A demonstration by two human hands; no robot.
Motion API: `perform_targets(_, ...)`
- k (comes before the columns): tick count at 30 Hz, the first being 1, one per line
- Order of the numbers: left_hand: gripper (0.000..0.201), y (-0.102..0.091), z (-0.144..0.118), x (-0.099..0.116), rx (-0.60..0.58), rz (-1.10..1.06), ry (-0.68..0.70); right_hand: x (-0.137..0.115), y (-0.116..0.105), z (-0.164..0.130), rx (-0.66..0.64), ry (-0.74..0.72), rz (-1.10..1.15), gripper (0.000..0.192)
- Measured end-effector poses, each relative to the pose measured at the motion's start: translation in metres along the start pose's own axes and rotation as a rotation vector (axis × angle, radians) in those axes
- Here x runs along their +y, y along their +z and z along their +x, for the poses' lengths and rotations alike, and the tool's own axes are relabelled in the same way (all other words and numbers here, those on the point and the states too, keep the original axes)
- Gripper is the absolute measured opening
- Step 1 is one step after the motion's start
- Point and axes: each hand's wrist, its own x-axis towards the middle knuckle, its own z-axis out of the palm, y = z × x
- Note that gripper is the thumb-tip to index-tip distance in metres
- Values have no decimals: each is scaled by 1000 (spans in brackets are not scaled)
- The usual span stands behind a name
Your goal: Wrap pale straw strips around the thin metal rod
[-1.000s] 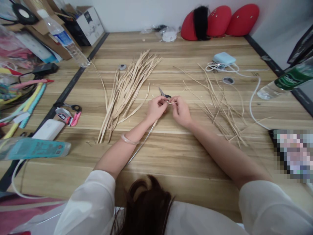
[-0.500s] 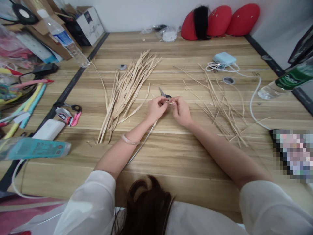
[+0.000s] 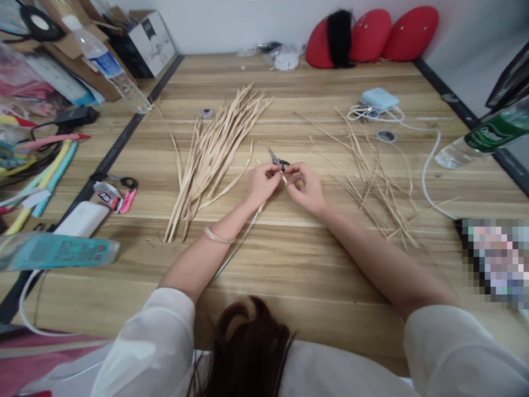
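Note:
My left hand [image 3: 264, 182] is closed in a pinch on a thin metal wire [image 3: 236, 249], which runs from under the wrist down toward the table's near edge. A pale dried-straw strip [image 3: 284, 177] shows at the fingertips, and some straw is around the wire's upper end. My right hand [image 3: 306, 189] meets the strip from the right, thumb and fingers curled round its short end. Just behind the hands lie scissors [image 3: 273, 156], their handles partly hidden. A bundle of flat dried straw [image 3: 219, 143] lies left of my hands.
Thinner loose straw stalks [image 3: 367, 182] are scattered to the right, near a tape roll [image 3: 386, 135] and a light-blue charger [image 3: 379, 99] with white cable. Bottles stand at both sides, including a green-labelled bottle [image 3: 491, 132]. Red caps [image 3: 372, 34] line the back.
My right fingers have spread from a tight pinch into a wider curl and dropped slightly. The strip's end now shows between the hands. My left hand has barely shifted.

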Motion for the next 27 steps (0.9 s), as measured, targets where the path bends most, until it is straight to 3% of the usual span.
perform_targets(5, 23, -1, -2, 3, -32, -12, 1, 4, 1, 3, -74, -9, -85, 26)
perform_targets(17, 23, 3, 0, 0, -25, -80, -76, 5, 1, 3, -4, 15, -16, 8)
perform_targets(27, 21, 3, -3, 0, -15, 11, -1, 1, 2, 1, 48, 121, 44, 20)
